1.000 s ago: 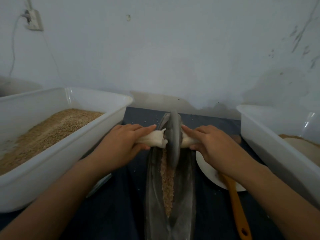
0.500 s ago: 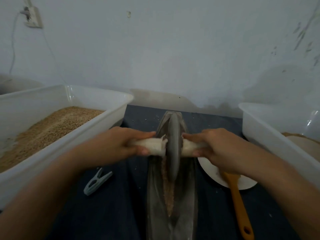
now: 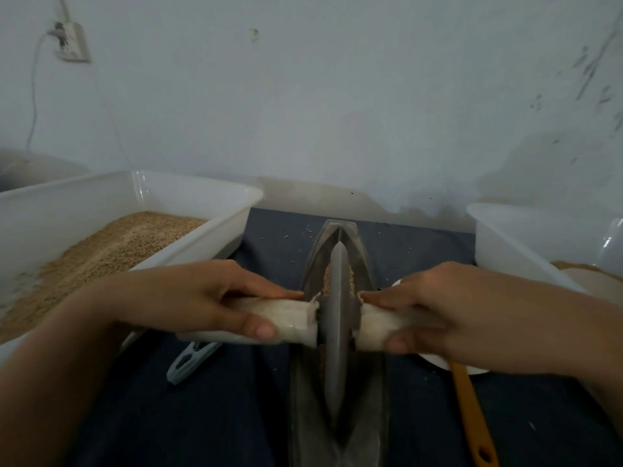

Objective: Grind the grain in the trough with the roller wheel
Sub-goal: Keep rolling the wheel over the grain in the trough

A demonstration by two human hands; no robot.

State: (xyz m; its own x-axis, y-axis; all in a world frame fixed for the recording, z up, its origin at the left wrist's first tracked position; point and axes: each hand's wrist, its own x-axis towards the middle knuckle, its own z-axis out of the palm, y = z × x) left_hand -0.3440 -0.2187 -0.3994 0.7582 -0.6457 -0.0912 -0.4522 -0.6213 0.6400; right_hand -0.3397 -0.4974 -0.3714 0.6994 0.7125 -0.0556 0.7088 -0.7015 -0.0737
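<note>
Roller wheel (image 3: 338,335) upright in trough (image 3: 371,382) — left hand (image 3: 205,298), right hand (image 3: 448,315) gripping its handles.

The wheel (image 3: 338,335) stands upright in the metal trough (image 3: 369,382), with grain (image 3: 326,281) showing beside its far edge. The left hand (image 3: 199,298) and right hand (image 3: 448,311) each grip a cloth-wrapped end of the axle (image 3: 290,316). On the dark bench (image 3: 236,416) sit a left tub (image 3: 188,193) of grain, a right tub (image 3: 499,230), a clothespin (image 3: 188,360), a white plate (image 3: 435,362) and an orange handle (image 3: 470,409).
</note>
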